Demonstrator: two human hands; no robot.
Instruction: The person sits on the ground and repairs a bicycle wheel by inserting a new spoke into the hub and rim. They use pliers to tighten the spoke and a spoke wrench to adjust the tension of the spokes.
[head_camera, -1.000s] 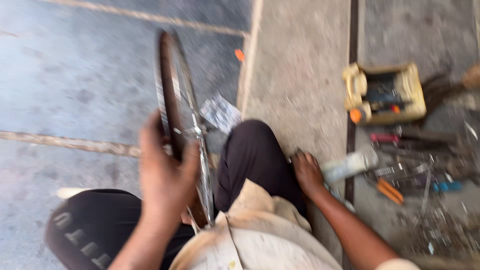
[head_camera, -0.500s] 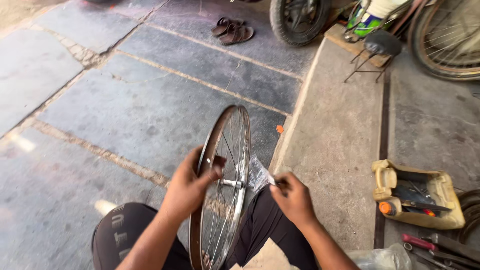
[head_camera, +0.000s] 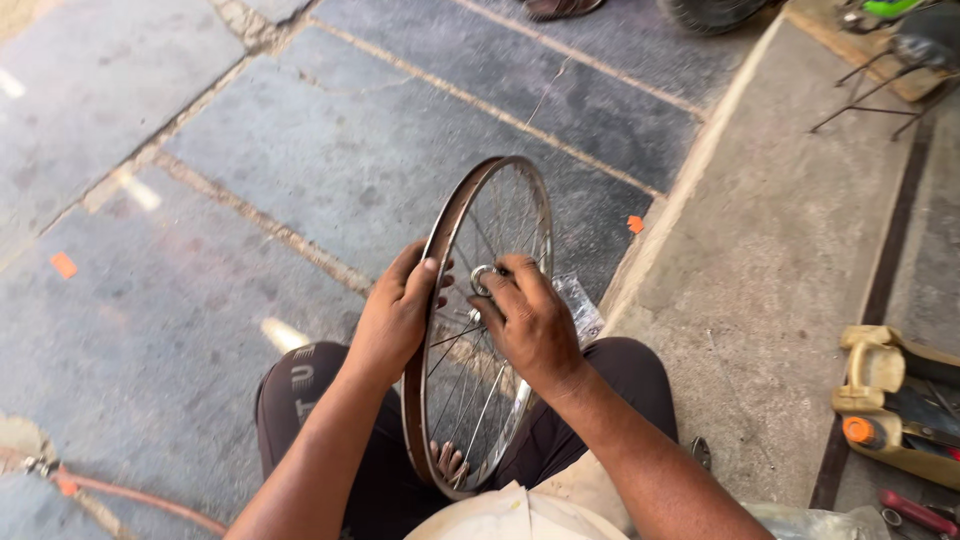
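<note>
A bare spoked bicycle wheel rim (head_camera: 490, 185) stands upright between my knees, its lower edge near my bare toes. My left hand (head_camera: 395, 310) grips the rusty rim on its left side. At the centre, my right hand (head_camera: 530, 320) is closed on the metal hub (head_camera: 483, 278), fingers wrapped over it. Whether a small part lies under those fingers I cannot tell. Thin spokes (head_camera: 470, 390) fan out below both hands.
A crumpled clear plastic bag (head_camera: 580, 308) lies behind the wheel. A raised concrete ledge (head_camera: 760, 280) runs along the right. A yellow cut-open can (head_camera: 895, 405) with tools stands at the right edge, a red-handled tool (head_camera: 915, 512) below it. A metal stand (head_camera: 880, 85) sits far right.
My right hand has moved from beside the wheel onto the hub. The wheel has turned more face-on and the view has tilted down and closer.
</note>
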